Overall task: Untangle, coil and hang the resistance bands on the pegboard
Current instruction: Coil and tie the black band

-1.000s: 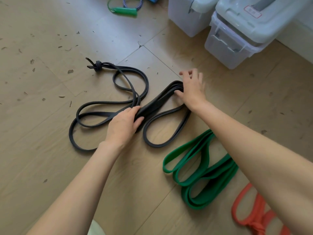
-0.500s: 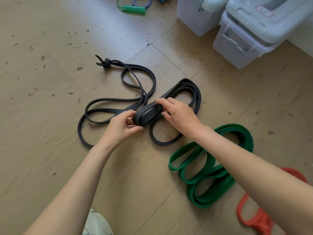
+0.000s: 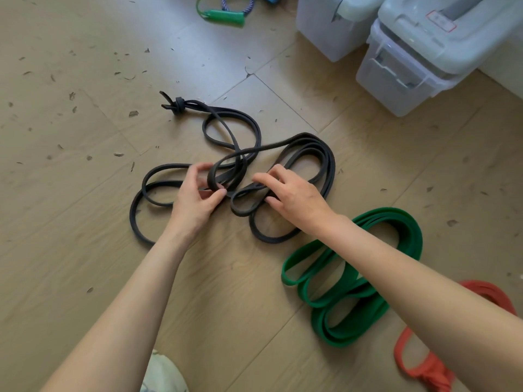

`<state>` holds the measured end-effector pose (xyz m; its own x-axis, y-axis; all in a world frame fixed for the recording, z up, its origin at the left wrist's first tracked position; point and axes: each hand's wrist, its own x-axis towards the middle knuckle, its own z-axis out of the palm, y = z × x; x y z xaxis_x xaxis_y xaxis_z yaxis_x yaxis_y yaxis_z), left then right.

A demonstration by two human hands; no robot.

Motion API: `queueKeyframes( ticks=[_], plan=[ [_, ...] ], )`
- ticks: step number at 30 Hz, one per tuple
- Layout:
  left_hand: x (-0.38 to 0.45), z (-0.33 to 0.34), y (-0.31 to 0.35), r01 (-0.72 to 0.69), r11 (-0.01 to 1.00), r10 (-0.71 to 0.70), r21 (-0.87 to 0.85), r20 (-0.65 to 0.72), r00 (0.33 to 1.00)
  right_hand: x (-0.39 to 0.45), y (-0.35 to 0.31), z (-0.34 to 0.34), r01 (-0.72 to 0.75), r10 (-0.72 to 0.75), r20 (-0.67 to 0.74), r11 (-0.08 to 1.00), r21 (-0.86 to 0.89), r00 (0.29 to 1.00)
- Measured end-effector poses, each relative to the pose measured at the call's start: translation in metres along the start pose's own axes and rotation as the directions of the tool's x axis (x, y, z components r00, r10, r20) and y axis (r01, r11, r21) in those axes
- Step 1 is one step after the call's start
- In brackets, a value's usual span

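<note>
The head camera looks down at a black band (image 3: 308, 154) lying in loops on the floor (image 3: 85, 222). The left hand (image 3: 195, 193) pinches one loop, and the right hand (image 3: 294, 196) curls its fingers round another. A green band (image 3: 407, 230) lies near the right arm.

The tangled band (image 3: 283, 154) lies on the floor (image 3: 85, 222), in the middle. Two other bands lie at its right and nearer: the folded band (image 3: 402, 230), then the bunched band (image 3: 413, 372). Two storage boxes (image 3: 424, 52) stand behind, at the right; a handle (image 3: 226, 16) lies to their left.
</note>
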<state>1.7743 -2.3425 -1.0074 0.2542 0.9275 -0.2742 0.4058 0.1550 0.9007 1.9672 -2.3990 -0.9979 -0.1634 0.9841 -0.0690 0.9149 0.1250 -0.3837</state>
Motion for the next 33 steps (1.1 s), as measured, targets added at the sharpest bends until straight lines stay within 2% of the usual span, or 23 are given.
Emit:
queueKeyframes(
  ticks=[3, 6, 8, 11, 14, 16, 18, 20, 24, 26, 29, 33],
  plan=[
    [-0.002, 0.003, 0.002, -0.107, 0.982, 0.108, 0.154, 0.0, 0.994, -0.002, 0.0, 0.003, 0.006, -0.006, 0.022, 1.0, -0.027, 1.0],
    [-0.004, 0.003, 0.001, -0.123, 0.969, 0.121, 0.214, 0.025, 0.992, -0.002, 0.002, 0.002, 0.045, -0.045, 0.015, 0.999, 0.002, 0.999],
    [-0.007, 0.004, -0.002, -0.153, 0.956, 0.134, 0.252, 0.093, 0.987, -0.003, 0.005, 0.002, 0.057, -0.057, 0.015, 0.998, 0.015, 0.998],
    [-0.013, 0.006, -0.006, -0.263, 0.849, 0.174, 0.457, 0.229, 0.958, -0.001, 0.009, 0.006, 0.081, -0.082, 0.016, 0.996, 0.021, 0.997],
    [-0.014, 0.013, -0.006, -0.287, 0.72, 0.226, 0.632, 0.177, 0.958, 0.001, 0.011, 0.008, 0.103, -0.104, 0.033, 0.994, 0.025, 0.994],
    [-0.012, 0.017, -0.006, -0.256, 0.687, 0.271, 0.68, 0.086, 0.959, -0.001, 0.012, 0.01, 0.108, -0.108, 0.05, 0.994, 0.008, 0.993],
    [-0.008, 0.018, -0.009, -0.156, 0.691, 0.272, 0.706, -0.053, 0.961, -0.003, 0.011, 0.012, 0.08, -0.081, 0.075, 0.997, 0.007, 0.994],
    [-0.006, 0.019, -0.011, -0.079, 0.703, 0.238, 0.707, -0.13, 0.962, 0.001, 0.007, 0.009, 0.037, -0.042, 0.096, 0.998, 0.048, 0.995],
    [-0.004, 0.018, -0.012, -0.104, 0.743, 0.226, 0.661, -0.102, 0.969, 0.031, 0.005, -0.004, 0.082, -0.082, 0.177, 0.997, 0.002, 0.981],
    [-0.004, 0.015, -0.014, -0.125, 0.75, 0.225, 0.65, -0.072, 0.972, 0.043, 0.005, -0.009, 0.069, -0.076, 0.2, 0.997, 0.043, 0.977],
    [-0.005, 0.012, -0.014, -0.129, 0.802, 0.191, 0.584, -0.045, 0.981, 0.049, 0.001, -0.008, 0.004, -0.026, 0.145, 0.989, 0.15, 0.989],
    [-0.007, 0.008, -0.013, -0.146, 0.847, 0.166, 0.511, 0.007, 0.986, 0.038, -0.003, 0.003, -0.007, -0.007, 0.094, 0.99, 0.144, 0.996]
  ],
)
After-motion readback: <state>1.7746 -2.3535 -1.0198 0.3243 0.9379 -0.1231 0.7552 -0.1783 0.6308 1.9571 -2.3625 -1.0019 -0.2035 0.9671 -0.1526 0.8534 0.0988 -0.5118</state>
